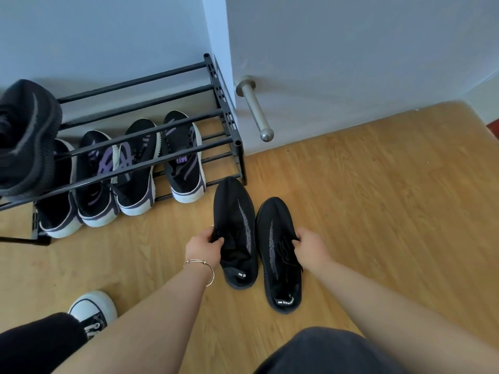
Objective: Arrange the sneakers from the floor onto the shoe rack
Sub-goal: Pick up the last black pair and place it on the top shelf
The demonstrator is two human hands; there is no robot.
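Two black knit sneakers with a grey stripe lie side by side on the wooden floor, toes pointing away from me. My left hand (204, 247) grips the collar of the left sneaker (234, 225). My right hand (310, 245) grips the laced opening of the right sneaker (278, 238). The black metal shoe rack (226, 117) stands against the wall at the left. Its lower shelf holds several black sneakers with white soles and purple marks (185, 160). A dark grey sneaker (27, 139) sits on the upper bars at the far left.
A metal door stopper (255, 109) juts from the white wall right of the rack. My own foot in a black and white canvas shoe (93, 310) rests on the floor at the lower left. Bare wooden floor (391, 198) stretches to the right.
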